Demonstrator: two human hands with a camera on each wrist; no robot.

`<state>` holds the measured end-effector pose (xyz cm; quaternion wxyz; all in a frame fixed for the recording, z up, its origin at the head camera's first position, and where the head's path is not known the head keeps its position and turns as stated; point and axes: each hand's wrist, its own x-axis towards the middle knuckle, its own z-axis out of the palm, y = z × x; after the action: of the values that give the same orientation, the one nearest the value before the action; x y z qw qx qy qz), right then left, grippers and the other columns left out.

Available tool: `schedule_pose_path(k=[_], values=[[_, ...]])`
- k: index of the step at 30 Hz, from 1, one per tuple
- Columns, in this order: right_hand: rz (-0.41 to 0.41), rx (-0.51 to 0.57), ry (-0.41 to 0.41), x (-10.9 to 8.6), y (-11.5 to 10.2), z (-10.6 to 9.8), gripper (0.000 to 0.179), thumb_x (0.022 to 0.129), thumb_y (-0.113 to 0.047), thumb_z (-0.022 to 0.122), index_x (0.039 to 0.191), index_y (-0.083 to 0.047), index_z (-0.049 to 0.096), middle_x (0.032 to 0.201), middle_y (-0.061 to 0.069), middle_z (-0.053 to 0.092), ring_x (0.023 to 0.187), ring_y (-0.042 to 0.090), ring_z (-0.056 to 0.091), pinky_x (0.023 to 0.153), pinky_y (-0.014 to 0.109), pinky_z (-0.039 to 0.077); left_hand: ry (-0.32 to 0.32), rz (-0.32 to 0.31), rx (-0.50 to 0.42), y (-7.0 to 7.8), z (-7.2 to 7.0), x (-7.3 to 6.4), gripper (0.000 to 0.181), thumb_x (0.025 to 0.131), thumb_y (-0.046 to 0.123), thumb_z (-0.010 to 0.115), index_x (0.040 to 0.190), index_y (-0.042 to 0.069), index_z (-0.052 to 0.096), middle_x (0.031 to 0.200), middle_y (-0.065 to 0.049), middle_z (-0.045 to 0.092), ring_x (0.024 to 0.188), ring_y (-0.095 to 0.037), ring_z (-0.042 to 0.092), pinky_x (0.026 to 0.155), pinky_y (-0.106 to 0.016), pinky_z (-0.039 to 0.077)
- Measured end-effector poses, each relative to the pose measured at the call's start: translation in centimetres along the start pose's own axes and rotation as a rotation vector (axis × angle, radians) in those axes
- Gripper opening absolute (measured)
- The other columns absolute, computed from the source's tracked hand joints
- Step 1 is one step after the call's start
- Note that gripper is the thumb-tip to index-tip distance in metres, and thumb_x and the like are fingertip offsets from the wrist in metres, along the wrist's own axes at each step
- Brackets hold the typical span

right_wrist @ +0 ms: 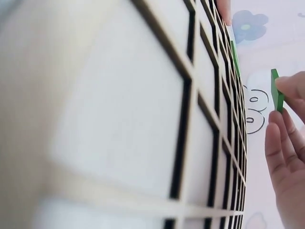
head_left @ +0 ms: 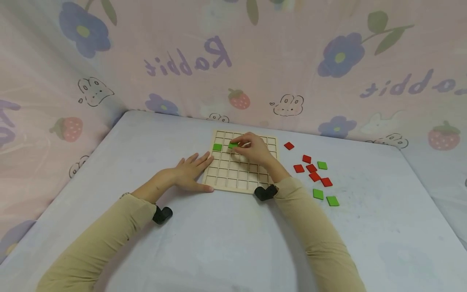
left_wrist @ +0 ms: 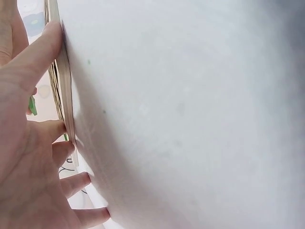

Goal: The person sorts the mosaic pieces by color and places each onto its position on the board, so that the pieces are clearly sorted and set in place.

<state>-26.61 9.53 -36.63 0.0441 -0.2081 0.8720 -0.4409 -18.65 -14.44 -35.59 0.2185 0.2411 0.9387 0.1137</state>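
- Green square tile (head_left: 232, 145) pinched between the right hand's (head_left: 254, 150) fingertips, just above the wooden grid board (head_left: 233, 178).
- Left hand (head_left: 189, 173), fingers spread, against the board's left edge.

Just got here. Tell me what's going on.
A person's right hand pinches a green tile above a wooden grid board, while the left hand rests at the board's left edge, fingers spread. One green square already lies on the board. Six red tiles and three loose green tiles lie on the table to its right.
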Motion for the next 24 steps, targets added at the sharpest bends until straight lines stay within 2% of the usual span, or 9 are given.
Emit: schedule_pose_path(k=[10,17,24], values=[[0.009,0.014,-0.009,0.7,-0.2,0.5,0.025,0.088,-0.013,0.070,0.112,-0.007,0.071,0.113,0.012,0.061,0.099,0.024,0.060,0.085,0.035,0.051,-0.004,-0.002,0.005,0.1,0.0,0.0,0.098,0.088,0.057,0.058,0.155,0.010,0.003,0.162,-0.011,-0.004,0.146,-0.043,-0.002,0.112,-0.068,0.007],[0.030,0.014,-0.028,1.1,-0.4,0.9,0.024,0.087,-0.016,0.070,0.110,-0.008,0.072,0.113,0.010,0.062,0.101,0.024,0.059,0.087,0.038,0.049,-0.005,-0.003,0.012,0.1,-0.2,-0.1,0.099,0.088,0.058,0.058,0.155,0.011,0.002,0.162,-0.010,-0.005,0.147,-0.042,-0.004,0.111,-0.068,0.007],[0.083,-0.009,-0.035,1.4,-0.5,1.2,0.025,0.087,-0.018,0.070,0.111,-0.008,0.071,0.113,0.010,0.062,0.102,0.024,0.059,0.089,0.038,0.047,-0.010,-0.001,0.016,0.1,-0.1,0.0,0.099,0.088,0.058,0.058,0.155,0.011,0.002,0.162,-0.010,-0.005,0.147,-0.042,-0.003,0.112,-0.068,0.007]])
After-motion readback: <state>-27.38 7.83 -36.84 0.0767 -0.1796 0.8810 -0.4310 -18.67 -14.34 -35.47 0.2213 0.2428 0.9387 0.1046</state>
